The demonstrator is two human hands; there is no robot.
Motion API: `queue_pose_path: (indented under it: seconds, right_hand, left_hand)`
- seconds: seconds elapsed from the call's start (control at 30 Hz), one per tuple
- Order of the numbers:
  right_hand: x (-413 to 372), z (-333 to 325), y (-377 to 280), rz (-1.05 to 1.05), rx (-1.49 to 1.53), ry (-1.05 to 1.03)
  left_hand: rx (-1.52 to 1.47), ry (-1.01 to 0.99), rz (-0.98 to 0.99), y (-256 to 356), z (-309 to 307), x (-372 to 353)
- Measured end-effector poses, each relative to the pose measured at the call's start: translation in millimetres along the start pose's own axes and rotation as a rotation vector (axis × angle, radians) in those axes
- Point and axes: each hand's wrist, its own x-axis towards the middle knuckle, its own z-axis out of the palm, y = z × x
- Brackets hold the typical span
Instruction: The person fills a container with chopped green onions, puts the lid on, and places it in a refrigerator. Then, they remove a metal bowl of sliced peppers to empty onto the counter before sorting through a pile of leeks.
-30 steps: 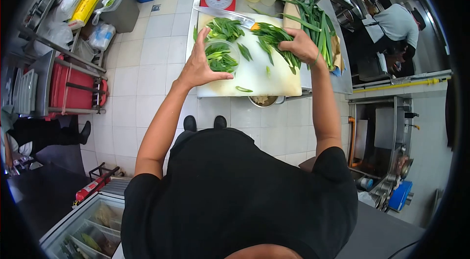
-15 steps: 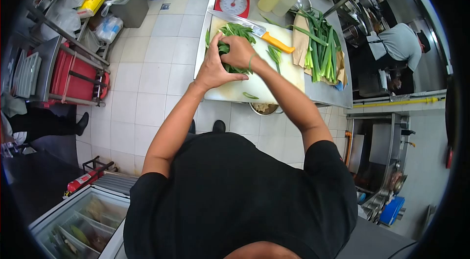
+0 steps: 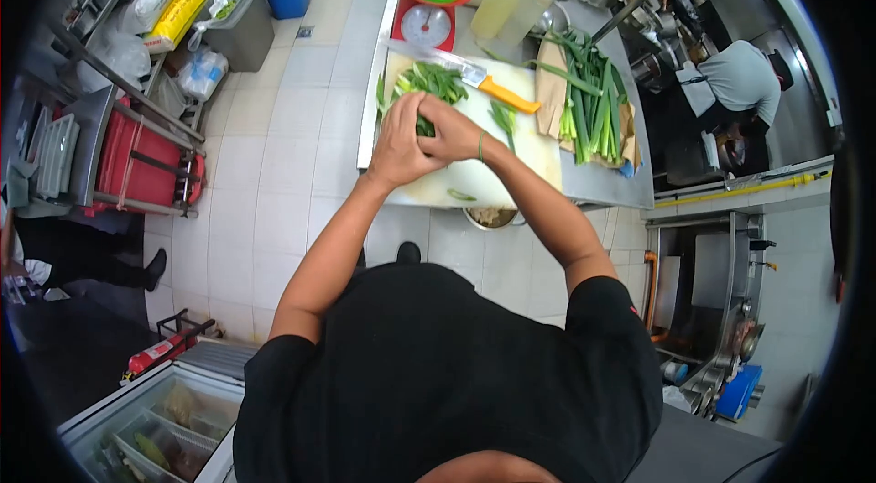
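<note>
Both hands meet over the white cutting board (image 3: 538, 150), at the near side of a pile of cut green leaves (image 3: 429, 82). My left hand (image 3: 397, 144) has its fingers pressed together, and part of the greens lies behind it. Touching it, my right hand (image 3: 449, 129) is curled with the fingers bent inward; what is between the hands is mostly hidden. A knife with an orange handle (image 3: 509, 94) lies beyond them on the board. To its near side are a loose green stalk (image 3: 504, 121) and a small green piece (image 3: 461, 195).
Long green stalks (image 3: 593, 104) lie on brown paper at the right. A red scale (image 3: 426, 22) and squeeze bottles (image 3: 500, 1) stand at the back. Below the board's edge is a metal bowl (image 3: 491, 217). Other people (image 3: 744, 82) are at the right and far left.
My hands have come closer together and moved toward the near side of the leaf pile, uncovering more of it. The view has shifted slightly.
</note>
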Motion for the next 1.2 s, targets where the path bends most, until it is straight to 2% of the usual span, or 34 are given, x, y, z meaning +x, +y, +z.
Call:
queue_pose_path:
  seconds: [0.03, 0.1, 0.13, 0.17, 0.2, 0.23, 0.3, 0.4, 0.47, 0.5, 0.57, 0.6, 0.63, 0.67, 0.8, 0.83, 0.9, 0.93, 1.0, 1.03, 1.07, 1.17, 1.2]
  right_hand:
    - [1.8, -1.9, -1.5, -0.050, -0.015, 0.009]
    - [3.3, -1.9, -2.8, 0.150, -0.068, -0.191]
    - [4.7, 15.9, 26.2, 0.207, -0.093, -0.294]
    - [9.1, 16.9, 27.6, 0.110, -0.217, -0.385]
    - [14.6, 10.4, 12.0, 0.123, -0.353, -0.524]
    - [13.4, 19.0, 17.9, 0.040, -0.434, -0.537]
    - [12.5, 21.3, 23.9, -0.041, -0.530, -0.531]
    - [14.9, 14.7, 22.6, -0.095, -0.378, -0.430]
    - [14.2, 7.2, 26.0, 0.110, -0.047, -0.392]
    - [18.0, -4.3, 21.0, 0.195, -0.012, -0.527]
    - [12.9, -3.5, 35.2, 0.046, 0.070, -0.366]
    - [12.0, -17.0, 19.4, 0.139, -0.014, -0.402]
    - [12.0, -28.9, 7.3, 0.083, 0.102, -0.391]
    - [10.8, -31.8, 7.0, 0.160, 0.065, -0.396]
    - [7.2, -62.1, -29.7, 0.396, 0.062, -0.297]
    - [6.4, -62.2, -27.5, 0.399, 0.066, -0.293]
    - [3.7, -61.6, -21.5, 0.543, 0.135, -0.158]
    - [1.9, -60.5, -19.5, 0.549, 0.139, -0.151]
    - [-1.0, -55.4, -15.3, 0.295, -0.026, -0.225]
    - [-5.5, -47.2, -12.9, 0.120, -0.094, -0.108]
    - [-7.6, -45.3, -9.2, 0.126, -0.092, -0.100]
    - [-10.2, -47.1, -15.0, 0.281, 0.224, 0.006]
    - [-14.5, -49.2, -16.1, 0.287, 0.225, 0.011]
  left_hand:
    - [0.018, -0.007, -0.014, 1.5, 0.3, -0.5]
    - [0.031, -0.012, -0.007, 5.0, 0.5, -0.7]
    - [0.044, -0.031, -0.016, 6.4, -0.2, 2.5]
    - [0.041, -0.023, 0.012, 9.3, -2.8, 7.4]
    - [0.049, -0.068, -0.007, 14.1, -6.5, 10.1]
    - [0.059, -0.120, -0.030, 18.1, -9.1, 10.1]
    - [0.084, -0.145, 0.014, 19.5, -11.4, 13.1]
    - [0.121, -0.189, 0.046, 15.9, -11.2, 16.2]
    - [0.101, -0.155, 0.037, 12.7, -7.0, 13.5]
    - [0.109, -0.148, 0.038, 9.1, -4.8, 11.9]
    - [0.129, -0.143, 0.031, 6.0, -2.1, 12.7]
    - [0.147, -0.132, 0.036, 4.7, -0.8, 7.9]
    - [0.131, -0.151, 0.022, 5.8, -1.7, 7.3]
    - [0.117, -0.161, 0.020, 7.6, -4.2, 10.0]
    - [0.133, -0.197, 0.000, 14.2, -10.0, 11.7]
    - [0.145, -0.193, 0.002, 14.0, -10.4, 11.9]
    - [0.155, -0.200, 0.008, 14.9, -11.8, 13.3]
    - [0.148, -0.210, 0.000, 15.5, -12.5, 14.9]
    - [0.139, -0.229, -0.003, 16.2, -13.2, 18.1]
    - [0.116, -0.240, -0.001, 16.1, -13.5, 19.5]
    - [0.093, -0.250, 0.001, 15.7, -13.8, 21.5]
    - [0.095, -0.261, 0.015, 15.7, -14.6, 23.1]
    - [0.098, -0.260, 0.031, 18.5, -14.8, 25.4]
